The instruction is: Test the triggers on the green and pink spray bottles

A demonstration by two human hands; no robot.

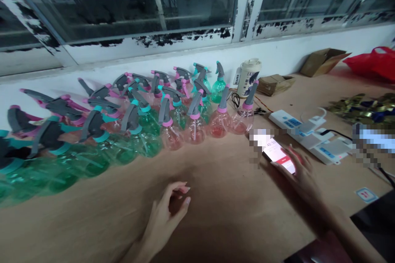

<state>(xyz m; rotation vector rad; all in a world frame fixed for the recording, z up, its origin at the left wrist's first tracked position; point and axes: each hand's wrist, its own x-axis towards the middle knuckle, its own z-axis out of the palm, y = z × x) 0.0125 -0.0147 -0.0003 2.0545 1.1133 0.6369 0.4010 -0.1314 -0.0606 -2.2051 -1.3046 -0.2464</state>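
My left hand hovers just over the bare wooden table, fingers loosely curled and apart, holding nothing. My right hand lies flat with spread fingers on a lit smartphone that rests on the table; the screen glows red and white. Behind both hands stand several spray bottles in rows, pink ones at the right and green ones towards the left, all with grey triggers.
A white power strip with plugged chargers and cables lies right of the phone. A paper cup, flattened cardboard, an open box and a red bag sit along the wall under the windows. Shiny scraps lie at the right.
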